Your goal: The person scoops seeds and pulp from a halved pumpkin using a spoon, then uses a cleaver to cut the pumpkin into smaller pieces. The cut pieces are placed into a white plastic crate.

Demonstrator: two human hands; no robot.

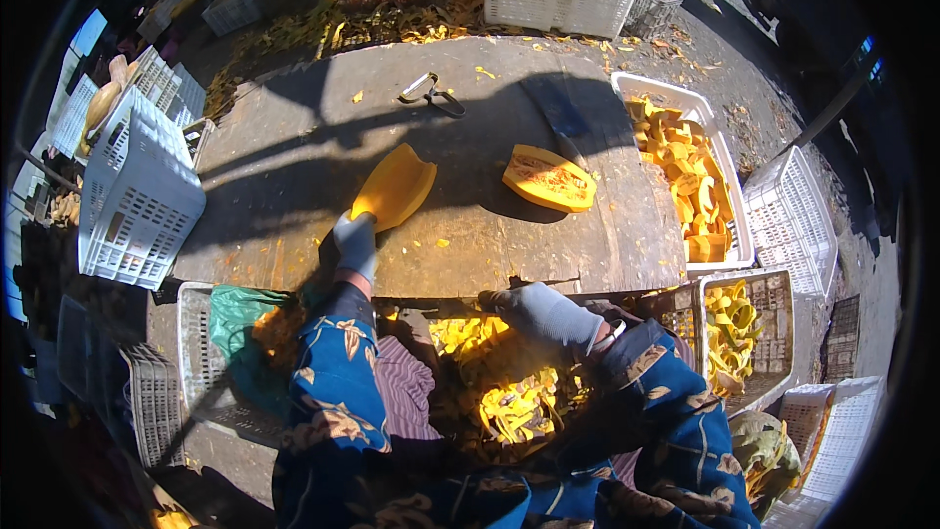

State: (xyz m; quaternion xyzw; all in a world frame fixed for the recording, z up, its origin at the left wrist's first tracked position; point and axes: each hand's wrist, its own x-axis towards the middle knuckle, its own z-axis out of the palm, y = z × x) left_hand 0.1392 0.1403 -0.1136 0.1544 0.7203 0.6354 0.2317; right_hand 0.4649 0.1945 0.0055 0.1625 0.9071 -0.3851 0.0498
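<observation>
My left hand point(356, 244), in a pale knit glove, grips the narrow end of a peeled orange squash piece point(397, 187) over the wooden tabletop point(294, 235). My right hand point(543, 312), gloved too, is curled at the table's near edge; its fingertips are in shadow, so whether it holds anything cannot be told. Beyond it a squash half point(551, 178) lies cut face up, showing stringy pulp and seeds. Toward the far side rests a Y-shaped peeler point(432, 95). What appears to be a broad-bladed knife point(559, 114) lies in shadow behind the squash half.
A white crate of squash pieces point(743, 235) adjoins the table's right side. Below it stands a crate with peelings point(771, 338). Peelings point(518, 408) are heaped between my knees. A crate with green plastic point(192, 353) stands lower left; a tall white crate point(139, 198) borders the left edge.
</observation>
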